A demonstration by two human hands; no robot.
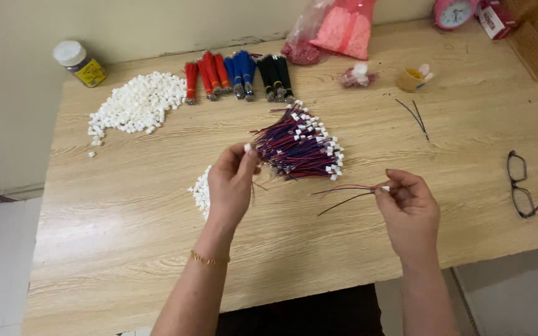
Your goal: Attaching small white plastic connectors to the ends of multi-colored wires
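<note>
Left hand pinches a tiny white plug; right hand pinches thin, limp wires near their ends

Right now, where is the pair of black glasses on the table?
In the head view, the black glasses lie on the wooden table near its right edge, to the right of the right hand.

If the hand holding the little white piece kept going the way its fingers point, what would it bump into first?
Probably the heap of red and blue wires with white ends. The left hand points up and right, and that heap lies just past its fingertips, though the hand's height above the table is unclear.
</note>
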